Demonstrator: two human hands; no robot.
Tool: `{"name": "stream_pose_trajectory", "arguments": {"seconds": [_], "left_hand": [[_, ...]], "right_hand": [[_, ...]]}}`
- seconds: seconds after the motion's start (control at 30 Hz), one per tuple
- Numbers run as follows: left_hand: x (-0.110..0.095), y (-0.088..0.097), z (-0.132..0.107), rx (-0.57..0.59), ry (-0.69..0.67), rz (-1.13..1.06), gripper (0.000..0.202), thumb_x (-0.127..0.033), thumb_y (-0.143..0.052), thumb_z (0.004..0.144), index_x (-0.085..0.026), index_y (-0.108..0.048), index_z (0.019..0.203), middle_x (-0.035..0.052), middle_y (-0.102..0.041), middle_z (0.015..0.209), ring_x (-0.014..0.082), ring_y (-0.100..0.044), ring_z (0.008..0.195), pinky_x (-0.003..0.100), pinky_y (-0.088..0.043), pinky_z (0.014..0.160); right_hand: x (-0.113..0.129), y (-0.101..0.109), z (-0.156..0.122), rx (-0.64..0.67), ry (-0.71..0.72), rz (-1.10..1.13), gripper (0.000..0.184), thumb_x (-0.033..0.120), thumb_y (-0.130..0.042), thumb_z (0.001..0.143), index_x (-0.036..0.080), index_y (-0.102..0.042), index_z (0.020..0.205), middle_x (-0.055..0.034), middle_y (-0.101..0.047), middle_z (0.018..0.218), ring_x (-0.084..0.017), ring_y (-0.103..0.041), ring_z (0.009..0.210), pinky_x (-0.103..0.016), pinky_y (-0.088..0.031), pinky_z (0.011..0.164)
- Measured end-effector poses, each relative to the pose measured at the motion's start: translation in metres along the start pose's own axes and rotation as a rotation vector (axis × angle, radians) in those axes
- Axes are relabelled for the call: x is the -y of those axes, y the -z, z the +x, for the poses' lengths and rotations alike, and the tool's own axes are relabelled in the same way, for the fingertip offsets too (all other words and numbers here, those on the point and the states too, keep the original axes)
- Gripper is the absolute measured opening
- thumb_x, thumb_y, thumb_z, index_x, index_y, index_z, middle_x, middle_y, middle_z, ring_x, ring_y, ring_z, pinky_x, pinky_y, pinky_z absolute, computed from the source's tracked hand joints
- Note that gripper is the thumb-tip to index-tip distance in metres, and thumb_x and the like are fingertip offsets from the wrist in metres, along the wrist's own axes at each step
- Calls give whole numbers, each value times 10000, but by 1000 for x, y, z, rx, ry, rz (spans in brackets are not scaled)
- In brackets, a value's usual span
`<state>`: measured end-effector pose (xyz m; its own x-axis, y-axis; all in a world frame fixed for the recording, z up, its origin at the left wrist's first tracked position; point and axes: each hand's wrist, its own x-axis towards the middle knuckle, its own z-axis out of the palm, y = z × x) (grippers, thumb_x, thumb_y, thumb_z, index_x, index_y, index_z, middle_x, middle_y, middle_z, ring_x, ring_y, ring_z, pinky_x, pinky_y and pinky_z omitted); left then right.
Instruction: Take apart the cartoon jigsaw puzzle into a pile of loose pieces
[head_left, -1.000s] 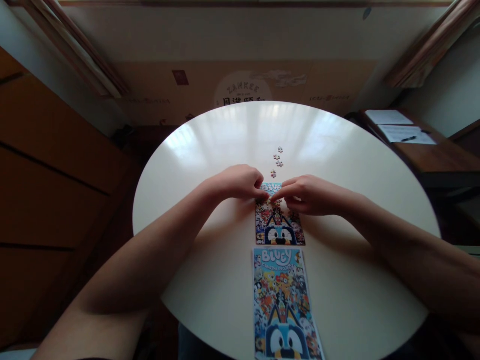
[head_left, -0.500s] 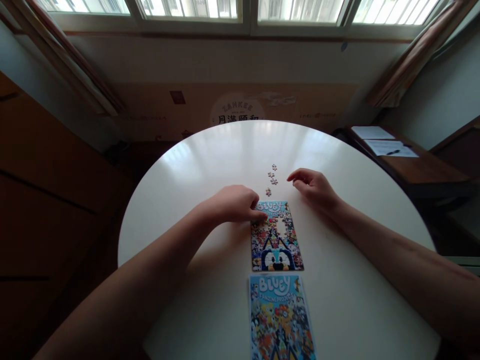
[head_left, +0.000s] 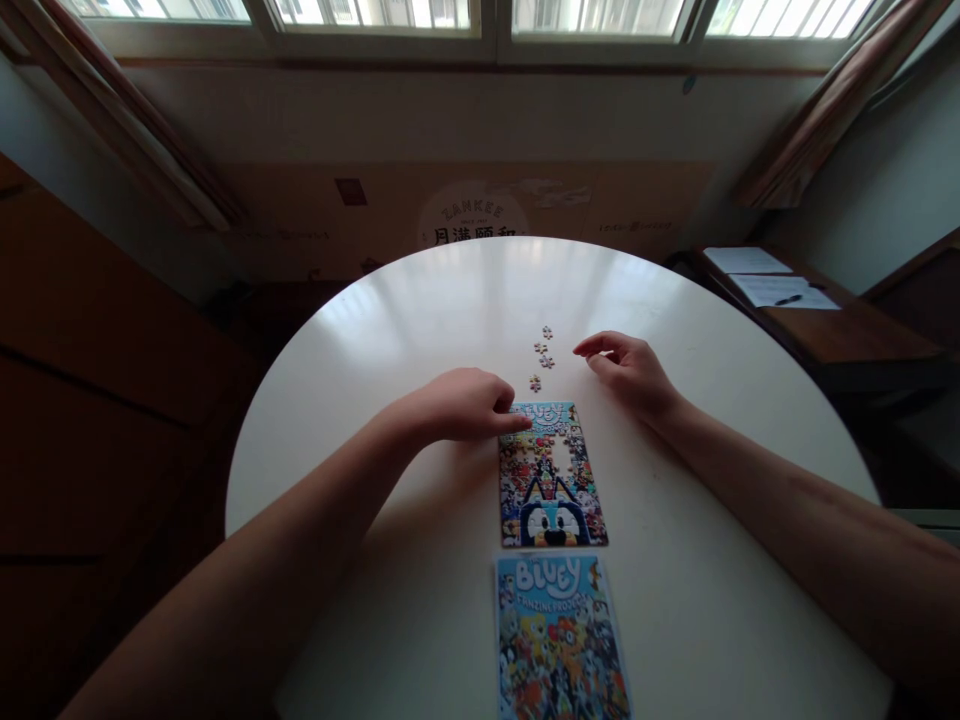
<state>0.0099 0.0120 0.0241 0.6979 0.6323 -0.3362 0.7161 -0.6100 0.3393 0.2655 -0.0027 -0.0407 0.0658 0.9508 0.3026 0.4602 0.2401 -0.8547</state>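
Head view: left hand (head_left: 457, 405) touches puzzle (head_left: 551, 480), right hand (head_left: 626, 368) apparently empty near pieces (head_left: 541, 355).

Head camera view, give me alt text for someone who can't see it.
A person's left hand rests its fingertips on the top left corner of a nearly finished cartoon jigsaw puzzle on a round white table. The right hand is open beside four loose pieces beyond the puzzle; a matching reference picture lies nearer the person.

Left hand (head_left: 459, 405): palm down, fingers curled under, fingertips pointing right. Right hand (head_left: 628, 368): fingers loosely bent, thumb and index apart.
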Motion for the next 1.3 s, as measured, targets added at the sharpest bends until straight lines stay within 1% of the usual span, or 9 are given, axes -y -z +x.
{"name": "stream_pose_trajectory", "arguments": {"seconds": [0.07, 0.13, 0.3, 0.47, 0.67, 0.8, 0.97, 1.13, 1.3], "left_hand": [[11, 1, 3, 7, -41, -124, 442, -590, -526, 877, -204, -548, 663, 19, -590, 667, 156, -482, 594, 301, -323, 552], [24, 0, 7, -72, -80, -262, 447, -565, -535, 878, -202, -482, 622, -2, -501, 619, 140, -430, 577, 294, -313, 545], [55, -9, 21, -559, -53, -420, 427, -439, -528, 881, -214, -331, 576, -45, -289, 566, 118, -287, 536, 291, -247, 525], [70, -16, 28, -835, 30, -385, 331, -355, -493, 882, -208, -430, 592, -40, -372, 549, 128, -363, 543, 288, -288, 539], [69, -18, 31, -900, 46, -415, 203, -207, -439, 837, -195, -608, 725, 9, -580, 659, 169, -535, 650, 293, -400, 590], [70, -17, 32, -997, 102, -379, 185, -107, -461, 754, -194, -624, 750, 20, -615, 714, 183, -556, 695, 317, -436, 645], [82, -18, 40, -1127, 132, -297, 204, -34, -489, 715, -195, -599, 779, 27, -632, 799, 172, -560, 764, 317, -463, 742], [89, -16, 40, -1132, 219, -274, 255, -9, -485, 744, -209, -598, 853, 63, -654, 960, 214, -587, 908, 360, -473, 870], [89, -14, 36, -1056, 314, -191, 318, -38, -454, 787, -220, -610, 997, 87, -637, 1148, 257, -564, 1085, 393, -412, 1021]], "right_hand": [[0, 0, 0, 6, -11, 4, 240, 269, -570, 761, 163, -737, 897, -81, -724, 927, -170, -623, 743, -318, -495, 672], [-1, 1, 0, 16, -11, -8, 242, 265, -562, 771, 167, -739, 904, -78, -727, 928, -171, -624, 728, -326, -501, 670], [-2, 5, 1, -69, 206, -262, 195, 203, -555, 795, 216, -744, 846, -50, -733, 941, -236, -650, 943, -434, -497, 922], [-4, 9, 3, -111, 307, -321, 199, 175, -560, 808, 232, -741, 867, -48, -726, 984, -244, -648, 1013, -456, -476, 1005], [-11, 7, 6, -72, 301, -316, 280, 167, -569, 792, 212, -733, 1015, -65, -708, 1102, -252, -640, 1087, -466, -475, 1041], [-11, 7, 6, -75, 255, -308, 324, 162, -581, 784, 201, -719, 1074, -72, -701, 1142, -256, -636, 1102, -459, -488, 1028], [-11, 11, 7, -188, 270, -323, 311, 122, -552, 795, 201, -712, 1050, -66, -704, 1134, -245, -628, 1108, -430, -488, 1013], [-14, 12, 10, -178, 216, -347, 332, 130, -538, 793, 192, -700, 1075, -71, -695, 1161, -254, -617, 1125, -442, -473, 1034], [-19, 12, 13, -122, 149, -370, 407, 146, -546, 789, 178, -664, 1178, -96, -666, 1233, -267, -595, 1189, -458, -449, 1084]]}}
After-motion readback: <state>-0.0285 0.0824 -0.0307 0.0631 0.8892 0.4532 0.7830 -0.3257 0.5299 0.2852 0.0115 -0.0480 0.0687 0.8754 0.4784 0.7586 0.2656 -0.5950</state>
